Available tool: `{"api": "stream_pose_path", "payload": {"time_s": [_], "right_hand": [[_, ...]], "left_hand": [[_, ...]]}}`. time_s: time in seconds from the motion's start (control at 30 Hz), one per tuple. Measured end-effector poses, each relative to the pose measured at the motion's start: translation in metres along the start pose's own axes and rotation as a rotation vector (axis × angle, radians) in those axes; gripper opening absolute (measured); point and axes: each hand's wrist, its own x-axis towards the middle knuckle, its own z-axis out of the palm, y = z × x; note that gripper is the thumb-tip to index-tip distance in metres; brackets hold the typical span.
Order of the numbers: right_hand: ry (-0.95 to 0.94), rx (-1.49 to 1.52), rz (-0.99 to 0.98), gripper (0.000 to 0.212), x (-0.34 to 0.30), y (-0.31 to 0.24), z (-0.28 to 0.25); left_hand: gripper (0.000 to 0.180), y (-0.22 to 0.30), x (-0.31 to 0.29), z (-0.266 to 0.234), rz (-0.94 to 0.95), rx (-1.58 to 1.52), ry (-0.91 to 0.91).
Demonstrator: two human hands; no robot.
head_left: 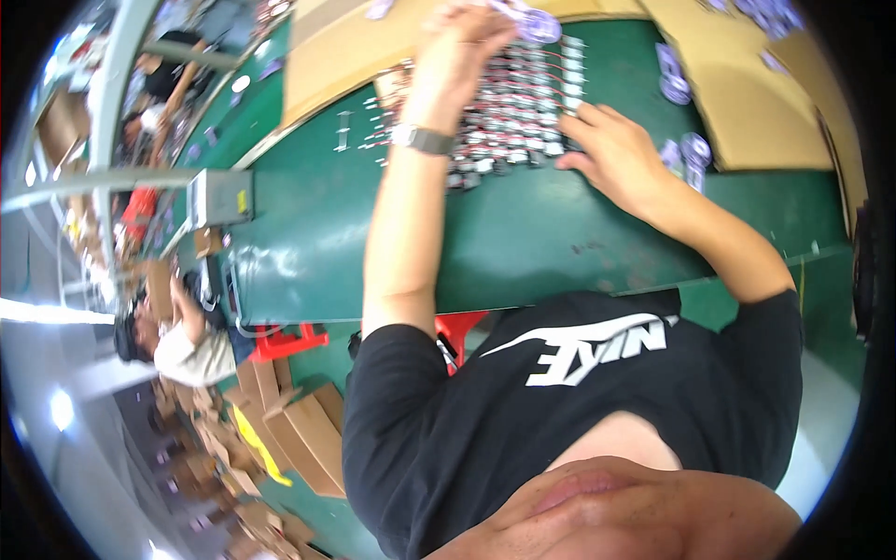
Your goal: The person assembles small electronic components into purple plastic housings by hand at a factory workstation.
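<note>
My left hand (457,51), with a watch (425,139) on its wrist, reaches to the far side of the green table. Its fingers are closed at a purple plastic part (539,26) with a round head; the exact grip is partly hidden. Below and right of it lie dense rows of small silver-and-black parts (518,112) with red wires, like little motors. My right hand (621,154) rests at the right edge of these rows, thumb and fingers apart. Its fingertips are by the end parts, and I cannot see anything held.
Cardboard sheets (747,103) border the work area at the back and right. Purple parts (674,75) lie right of the rows. A grey metal box (221,196) stands at the table's left end. Two people work at the left. Cardboard boxes (313,434) and a red stool (289,342) stand below.
</note>
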Motion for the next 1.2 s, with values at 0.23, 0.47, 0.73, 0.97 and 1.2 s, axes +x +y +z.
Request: {"api": "stream_pose_path", "payload": {"time_s": [0.23, 0.47, 0.73, 0.97, 1.2], "right_hand": [[0.09, 0.274, 0.07, 0.023, 0.006, 0.013, -0.011], [0.219, 0.302, 0.117, 0.012, 0.026, 0.032, -0.033], [0.406, 0.288, 0.015, 0.008, 0.015, 0.053, -0.039], [0.488, 0.362, -0.077, 0.004, 0.024, 0.067, -0.052], [0.154, 1.012, 0.302, 0.024, 0.038, 0.089, -0.059]], "left_hand": [[0.022, 0.004, -0.009, 0.015, -0.033, -0.067, -0.117], [0.02, 0.021, -0.012, 0.041, 0.048, 0.099, 0.043], [0.023, 0.003, -0.019, 0.039, 0.021, 0.08, 0.092], [0.037, 0.016, -0.02, 0.057, 0.043, 0.043, 0.068], [0.045, 0.012, -0.014, 0.06, 0.071, 0.054, 0.01]]}}
